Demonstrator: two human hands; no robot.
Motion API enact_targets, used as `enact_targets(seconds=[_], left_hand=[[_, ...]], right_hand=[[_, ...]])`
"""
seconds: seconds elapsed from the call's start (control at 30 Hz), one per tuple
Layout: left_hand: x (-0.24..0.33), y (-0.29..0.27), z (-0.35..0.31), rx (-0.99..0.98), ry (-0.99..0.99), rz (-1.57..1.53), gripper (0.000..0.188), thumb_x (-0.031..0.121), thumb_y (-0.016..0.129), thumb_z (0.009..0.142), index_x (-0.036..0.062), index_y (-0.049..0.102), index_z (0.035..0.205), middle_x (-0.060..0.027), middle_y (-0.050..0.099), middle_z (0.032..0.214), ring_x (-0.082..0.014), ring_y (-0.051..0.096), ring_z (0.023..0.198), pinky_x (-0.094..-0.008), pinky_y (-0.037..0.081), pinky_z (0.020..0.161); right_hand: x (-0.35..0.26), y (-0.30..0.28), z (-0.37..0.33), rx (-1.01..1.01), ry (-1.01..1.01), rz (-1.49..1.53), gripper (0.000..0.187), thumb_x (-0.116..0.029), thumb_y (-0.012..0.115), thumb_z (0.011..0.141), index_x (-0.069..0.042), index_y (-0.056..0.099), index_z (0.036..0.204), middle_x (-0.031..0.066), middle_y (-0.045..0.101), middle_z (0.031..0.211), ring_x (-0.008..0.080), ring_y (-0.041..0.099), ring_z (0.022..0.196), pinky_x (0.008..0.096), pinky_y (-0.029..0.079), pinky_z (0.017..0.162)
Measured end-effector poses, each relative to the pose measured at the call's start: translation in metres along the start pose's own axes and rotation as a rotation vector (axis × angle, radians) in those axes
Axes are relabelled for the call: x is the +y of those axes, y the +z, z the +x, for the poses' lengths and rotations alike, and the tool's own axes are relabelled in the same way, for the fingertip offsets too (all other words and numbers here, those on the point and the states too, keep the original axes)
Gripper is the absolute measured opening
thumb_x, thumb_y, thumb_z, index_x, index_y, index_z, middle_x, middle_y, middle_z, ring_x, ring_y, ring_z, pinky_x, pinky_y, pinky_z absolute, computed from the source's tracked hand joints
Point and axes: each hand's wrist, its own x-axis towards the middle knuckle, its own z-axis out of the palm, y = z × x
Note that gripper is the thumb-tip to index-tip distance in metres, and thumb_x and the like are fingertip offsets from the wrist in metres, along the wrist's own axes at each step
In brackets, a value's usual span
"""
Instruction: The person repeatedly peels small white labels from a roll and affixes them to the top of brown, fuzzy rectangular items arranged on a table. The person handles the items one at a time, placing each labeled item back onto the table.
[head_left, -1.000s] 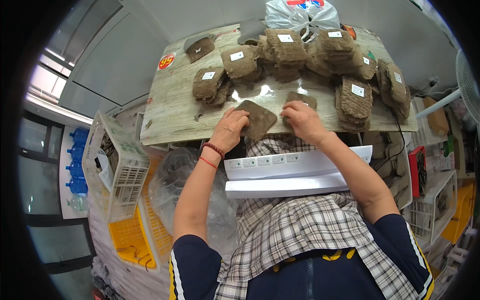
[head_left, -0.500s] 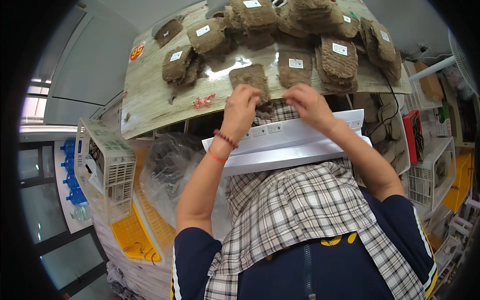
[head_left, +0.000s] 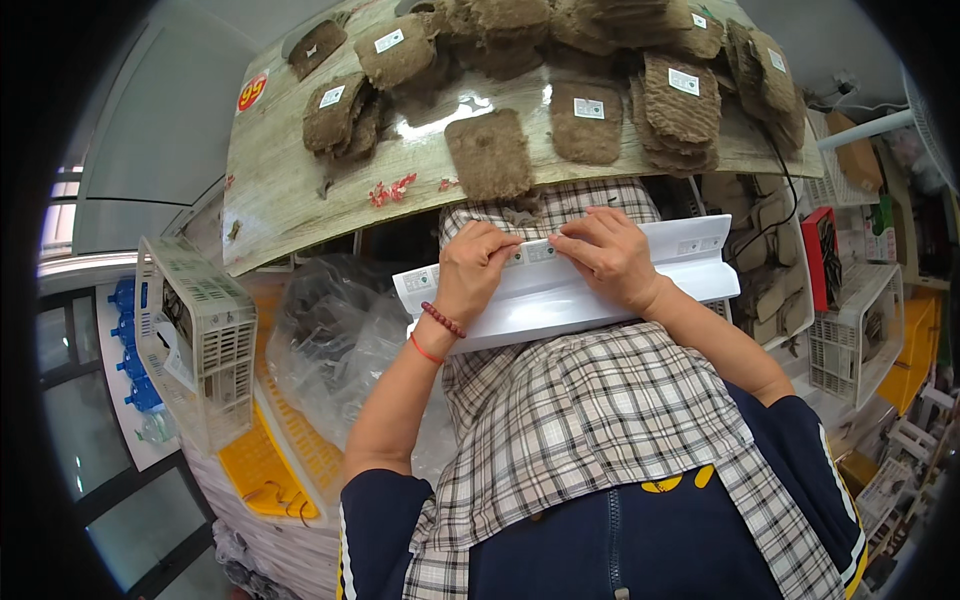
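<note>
Across my lap lies a folded white label sheet (head_left: 560, 305) with small printed labels along its upper strip. My left hand (head_left: 474, 272) is closed at that strip, thumb and forefinger pinched at its edge. Close by, my right hand (head_left: 608, 258) pinches the same strip beside a label (head_left: 542, 252); its fingertips partly hide what they hold. Just beyond my hands, a fuzzy brown pad (head_left: 490, 155) without a visible label lies at the table's near edge. Right of it rests a brown pad (head_left: 585, 140) with a white label on top.
Stacks of brown pads (head_left: 680, 110) fill the far side of the wood-patterned table (head_left: 290, 200). On the left are a clear plastic bag (head_left: 330, 330), a white crate (head_left: 215, 340) and a yellow basket (head_left: 265, 465). A red box (head_left: 820, 258) stands on the right.
Both hands have drawn back from the table edge toward me, down onto the label sheet. My left hand has left the unlabelled pad. The view has shifted slightly.
</note>
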Motion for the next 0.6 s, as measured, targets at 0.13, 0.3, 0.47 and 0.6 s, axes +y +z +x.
enact_targets(seconds=[0.13, 0.3, 0.47, 0.6], left_hand=[[-0.004, 0.001, 0.001, -0.002, -0.014, -0.016, 0.010, 0.001, 0.070, 0.079, 0.0031, 0.075, 0.087, -0.0083, 0.066, 0.080, -0.0253, 0.062, 0.078, -0.0342, 0.050, 0.069], [-0.006, 0.000, 0.001, -0.010, -0.033, -0.028, 0.009, 0.002, 0.070, 0.080, 0.0028, 0.074, 0.088, -0.0084, 0.066, 0.080, -0.0247, 0.062, 0.078, -0.0337, 0.050, 0.070], [-0.007, -0.002, 0.004, -0.031, -0.099, -0.060, 0.010, 0.003, 0.070, 0.080, 0.0023, 0.075, 0.090, -0.0087, 0.066, 0.080, -0.0236, 0.063, 0.076, -0.0322, 0.049, 0.069], [-0.006, -0.003, 0.007, -0.026, -0.150, -0.071, 0.008, 0.003, 0.071, 0.079, 0.0013, 0.074, 0.087, -0.0099, 0.065, 0.077, -0.0248, 0.062, 0.074, -0.0334, 0.049, 0.068]], right_hand=[[-0.002, 0.000, 0.000, -0.003, 0.016, 0.008, 0.019, -0.005, 0.074, 0.072, -0.010, 0.072, 0.090, 0.0028, 0.067, 0.092, 0.0226, 0.064, 0.085, 0.0367, 0.050, 0.080], [-0.009, 0.000, 0.006, -0.045, 0.216, 0.144, 0.016, -0.004, 0.075, 0.072, -0.009, 0.070, 0.086, 0.0037, 0.065, 0.092, 0.0244, 0.062, 0.086, 0.0368, 0.049, 0.077], [-0.016, 0.009, 0.011, -0.018, 0.326, 0.249, 0.013, 0.001, 0.072, 0.074, -0.006, 0.062, 0.081, 0.0077, 0.062, 0.097, 0.0274, 0.059, 0.091, 0.0375, 0.047, 0.078], [-0.019, -0.001, 0.012, -0.017, 0.369, 0.475, 0.012, 0.004, 0.067, 0.080, -0.005, 0.061, 0.085, 0.0097, 0.061, 0.099, 0.0275, 0.058, 0.094, 0.0356, 0.047, 0.082]])
